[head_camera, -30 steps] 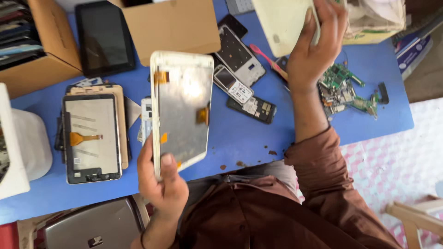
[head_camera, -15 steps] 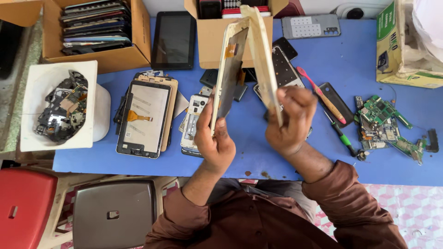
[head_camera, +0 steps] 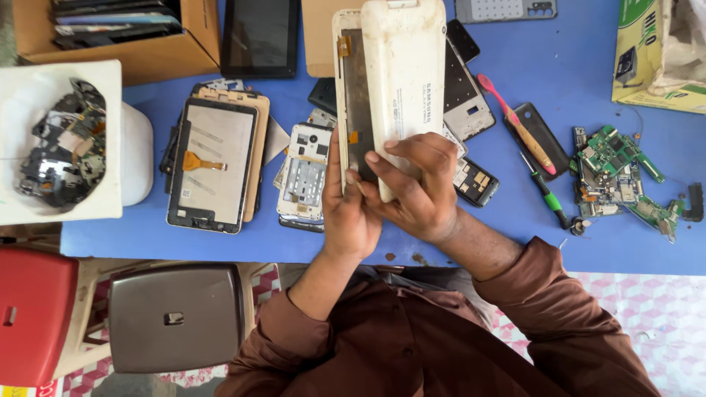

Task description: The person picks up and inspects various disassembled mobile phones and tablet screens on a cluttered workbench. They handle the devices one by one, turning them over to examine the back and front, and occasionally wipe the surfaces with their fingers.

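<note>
1. Between the two hands, raised above the blue table (head_camera: pixel 515 44), two tablet parts are held close together: a white back cover (head_camera: pixel 404 81) and, just left of it, a screen frame (head_camera: pixel 349 95) with dark inner face and small orange tabs.
2. The right hand (head_camera: pixel 419 191) is closed on the lower end of the white back cover, fingers curled over its face.
3. The left hand (head_camera: pixel 346 209) grips the lower end of the screen frame, thumb along its left edge; the two hands touch.
4. Just left of the left hand, a stripped phone frame (head_camera: pixel 305 176) lies on the table; further left, a tablet panel (head_camera: pixel 213 165) with an orange ribbon rests on a stack.
5. Right of the right hand lie a pink toothbrush (head_camera: pixel 518 125), a green-handled screwdriver (head_camera: pixel 548 195) and, further out, green circuit boards (head_camera: pixel 621 176).
6. Far left of the hands, a white tray (head_camera: pixel 62 140) holds dark scrap parts; beyond the hands sit cardboard boxes (head_camera: pixel 154 51) and a dark tablet (head_camera: pixel 259 37).
</note>
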